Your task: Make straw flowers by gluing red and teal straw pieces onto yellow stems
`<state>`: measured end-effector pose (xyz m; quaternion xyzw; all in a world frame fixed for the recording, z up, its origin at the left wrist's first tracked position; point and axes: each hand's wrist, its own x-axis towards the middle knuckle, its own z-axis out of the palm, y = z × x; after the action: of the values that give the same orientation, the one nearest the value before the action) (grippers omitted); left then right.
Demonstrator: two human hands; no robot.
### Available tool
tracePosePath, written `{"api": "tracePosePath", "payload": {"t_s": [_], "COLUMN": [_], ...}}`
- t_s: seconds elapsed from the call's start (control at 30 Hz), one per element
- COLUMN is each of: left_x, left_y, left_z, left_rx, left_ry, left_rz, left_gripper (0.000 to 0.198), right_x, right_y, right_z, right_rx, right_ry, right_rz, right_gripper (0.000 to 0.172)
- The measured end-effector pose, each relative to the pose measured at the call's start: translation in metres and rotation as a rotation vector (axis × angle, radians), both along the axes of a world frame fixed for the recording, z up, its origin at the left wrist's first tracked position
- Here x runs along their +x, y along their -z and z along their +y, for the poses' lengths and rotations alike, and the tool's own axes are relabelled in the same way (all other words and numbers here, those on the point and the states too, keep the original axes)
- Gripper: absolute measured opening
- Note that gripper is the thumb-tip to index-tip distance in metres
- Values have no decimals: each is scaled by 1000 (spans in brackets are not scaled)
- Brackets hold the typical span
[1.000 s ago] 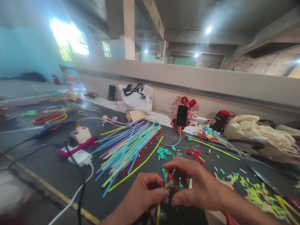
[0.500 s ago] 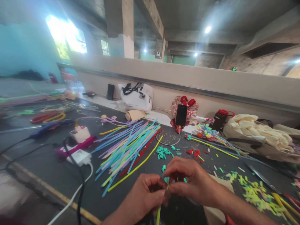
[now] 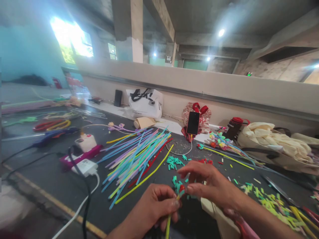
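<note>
A yellow stem (image 3: 168, 226) is gripped upright in the left hand (image 3: 156, 205), low over the dark tabletop (image 3: 57, 179). At its tip, a small red and green piece (image 3: 179, 190) is pinched by the fingertips of the right hand (image 3: 208, 186), though how it is attached is perhaps too small to tell. A fan of coloured sticks (image 3: 136, 156) lies just beyond, with green cuttings (image 3: 173, 162) beside it.

My left hand (image 3: 156, 204) pinches a fuzzy yellow stem (image 3: 168, 226); matt dark tabletop (image 3: 57, 181); glossy phone (image 3: 193, 122); crumpled cream cloth (image 3: 274, 141).
</note>
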<state>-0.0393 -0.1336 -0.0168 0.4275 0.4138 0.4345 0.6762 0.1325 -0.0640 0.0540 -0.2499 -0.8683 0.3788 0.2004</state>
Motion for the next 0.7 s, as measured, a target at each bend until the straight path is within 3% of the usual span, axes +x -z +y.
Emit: {"api": "tracePosePath", "payload": {"t_s": [0.23, 0.7], "left_x": [-3, -4], "left_y": [-3, -3], "left_z": [0, 0], "left_rx": [-42, -35], "left_ry": [49, 49], "left_rz": [-33, -66], "left_gripper": [26, 23], "right_x": [-8, -10], "right_y": [4, 8], "right_z": [-1, -2], "right_rx": [10, 61], "right_ry": [-140, -40], "right_rz": [42, 31], "right_gripper": [30, 18]}}
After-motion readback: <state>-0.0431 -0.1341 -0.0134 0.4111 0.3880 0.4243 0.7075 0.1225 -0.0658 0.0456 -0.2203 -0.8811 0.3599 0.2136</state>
